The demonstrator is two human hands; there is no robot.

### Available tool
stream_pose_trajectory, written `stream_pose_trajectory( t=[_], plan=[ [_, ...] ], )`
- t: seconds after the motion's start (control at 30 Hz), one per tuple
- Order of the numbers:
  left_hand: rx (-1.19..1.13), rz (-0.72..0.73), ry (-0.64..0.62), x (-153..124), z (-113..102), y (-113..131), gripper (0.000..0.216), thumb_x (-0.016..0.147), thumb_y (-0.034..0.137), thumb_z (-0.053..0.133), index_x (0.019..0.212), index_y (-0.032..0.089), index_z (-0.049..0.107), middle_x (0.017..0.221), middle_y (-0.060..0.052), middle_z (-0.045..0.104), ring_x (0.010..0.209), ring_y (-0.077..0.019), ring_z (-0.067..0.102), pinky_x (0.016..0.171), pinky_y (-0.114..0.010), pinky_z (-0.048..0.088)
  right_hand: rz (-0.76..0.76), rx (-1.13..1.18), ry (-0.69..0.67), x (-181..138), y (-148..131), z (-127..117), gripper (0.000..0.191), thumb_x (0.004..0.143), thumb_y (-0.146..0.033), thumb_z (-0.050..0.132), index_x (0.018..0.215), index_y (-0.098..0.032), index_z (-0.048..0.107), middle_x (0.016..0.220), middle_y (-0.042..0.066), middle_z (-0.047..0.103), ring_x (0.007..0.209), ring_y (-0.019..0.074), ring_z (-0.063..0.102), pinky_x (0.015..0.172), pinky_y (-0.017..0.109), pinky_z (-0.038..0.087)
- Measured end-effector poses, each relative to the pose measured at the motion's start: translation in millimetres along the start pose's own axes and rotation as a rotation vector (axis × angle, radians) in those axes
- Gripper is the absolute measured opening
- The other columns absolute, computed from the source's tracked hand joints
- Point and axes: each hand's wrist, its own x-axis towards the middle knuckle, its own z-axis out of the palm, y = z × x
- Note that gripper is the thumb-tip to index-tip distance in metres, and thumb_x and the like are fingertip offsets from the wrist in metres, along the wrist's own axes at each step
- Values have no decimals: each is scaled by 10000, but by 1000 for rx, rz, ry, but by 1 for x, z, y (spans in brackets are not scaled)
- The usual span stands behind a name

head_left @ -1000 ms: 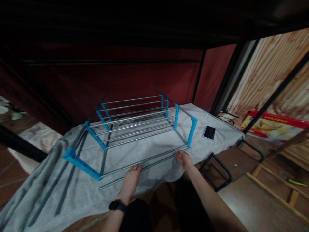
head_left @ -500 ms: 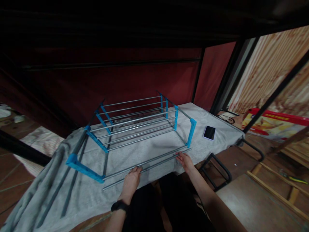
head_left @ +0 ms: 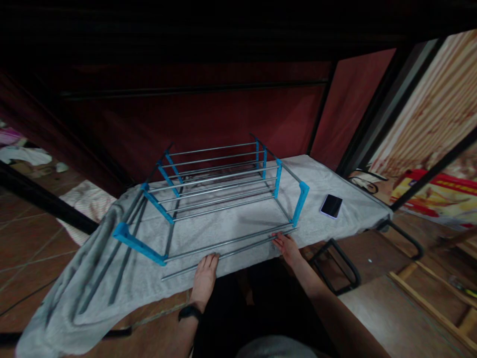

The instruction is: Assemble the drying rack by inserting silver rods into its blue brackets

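A grey metal tube lies loose along the near edge of the cloth, roughly parallel to the front bar of a half-built rack. The fingers of my left hand are closed over this tube left of its middle. Near its right end, my right hand pinches the same tube between thumb and fingers. The rack has blue plastic brackets at both sides, with several thin metal rods running across between them. Its front bracket at the right stands upright beyond my right hand.
Grey cloth covers the low surface under the rack. Two more tubes lie at the left. A phone rests on the right. A black metal frame, wooden slats and a red-yellow box are farther right.
The camera view has shifted, so the rack appears slightly farther right. Both hands stay at the loose tube, which keeps nearly the same place before the rack.
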Motion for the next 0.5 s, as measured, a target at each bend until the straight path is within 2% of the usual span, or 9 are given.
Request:
stream_pose_trajectory(
  t=[0.27, 0.5],
  plan=[
    [36, -19, -15, 1, 3, -1, 482, 869, 18, 350, 1267, 160, 583, 1195, -111, 618, 1140, -235, 546, 1030, -407, 426, 11, -1, -26, -3, -6, 1, 224, 653, -198, 810, 731, -216, 601, 762, 27, 727, 758, 177, 707, 716, 309, 611],
    [57, -34, -70, 2, -5, 10, 470, 892, 38, 340, 1290, 151, 564, 1231, -129, 598, 1163, -234, 525, 1051, -403, 397, 26, -1, -44, -6, -9, -3, 237, 650, -232, 826, 723, -219, 601, 778, 23, 722, 793, 182, 707, 796, 356, 607]
  ],
)
